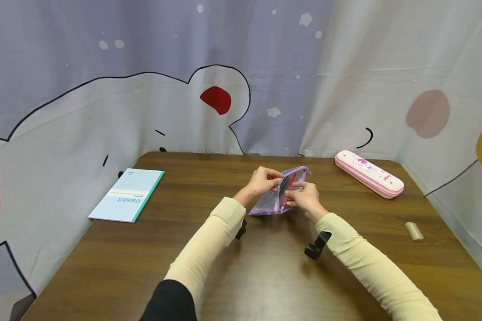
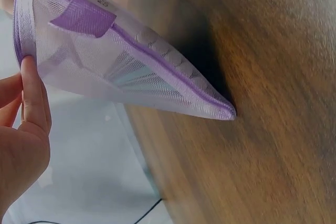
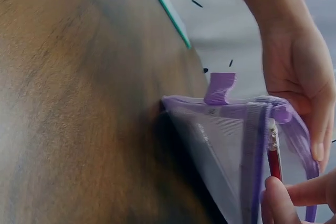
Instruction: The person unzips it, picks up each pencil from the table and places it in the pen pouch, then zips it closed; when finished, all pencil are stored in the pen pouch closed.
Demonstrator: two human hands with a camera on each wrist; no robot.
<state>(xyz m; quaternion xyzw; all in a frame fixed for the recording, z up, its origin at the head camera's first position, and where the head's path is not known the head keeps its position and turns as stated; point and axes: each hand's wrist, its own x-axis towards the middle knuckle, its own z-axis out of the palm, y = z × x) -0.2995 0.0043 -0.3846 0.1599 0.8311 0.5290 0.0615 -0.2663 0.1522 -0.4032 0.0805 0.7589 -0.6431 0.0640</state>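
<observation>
A purple mesh zipper pouch point(image 1: 266, 206) stands mouth-open near the middle of the table, its lower edge close to the wood. My left hand point(image 1: 262, 180) pinches its far-left rim; in the left wrist view the fingers point(image 2: 34, 98) lie along the purple zipper edge. A red pencil point(image 1: 292, 181) lies slanted within the pouch's mouth. Thumb and fingers of my right hand point(image 1: 308, 199) pinch this pencil. Its metal band and whitish eraser end point(image 3: 272, 132) show inside the opening in the right wrist view, while its other end is hidden there.
At the left lies a white notepad point(image 1: 124, 203) with a green edge and "Gambit" lettering. A pink pencil case point(image 1: 367, 173) sits at the back right, with a small pale eraser point(image 1: 414, 231) nearer the right edge. A printed curtain point(image 1: 281, 89) hangs behind the table.
</observation>
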